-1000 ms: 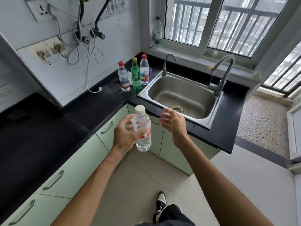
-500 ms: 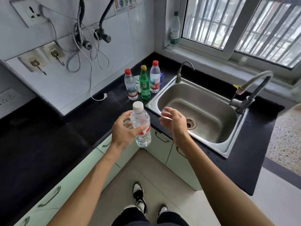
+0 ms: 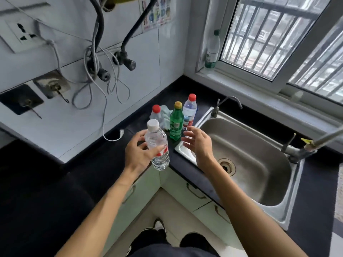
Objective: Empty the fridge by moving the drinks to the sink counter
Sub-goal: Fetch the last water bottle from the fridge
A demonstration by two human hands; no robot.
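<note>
L hand (image 3: 138,154) grips white-cap btl (image 3: 157,145) round its middle, thumb on the label. Btl is near upright, in the air just left of the sink (image 3: 250,145), over the counter (image 3: 104,164) front edge. R hand (image 3: 196,143) holds nothing, fingers spread & relaxed, over sink's near-left corner, close to the btl but apart. On counter by sink's far-left corner: green btl (image 3: 175,123), tall red-cap btl (image 3: 189,112) on its sink side, low red-cap btl (image 3: 156,110) further left, partly hidden behind the held one
</note>
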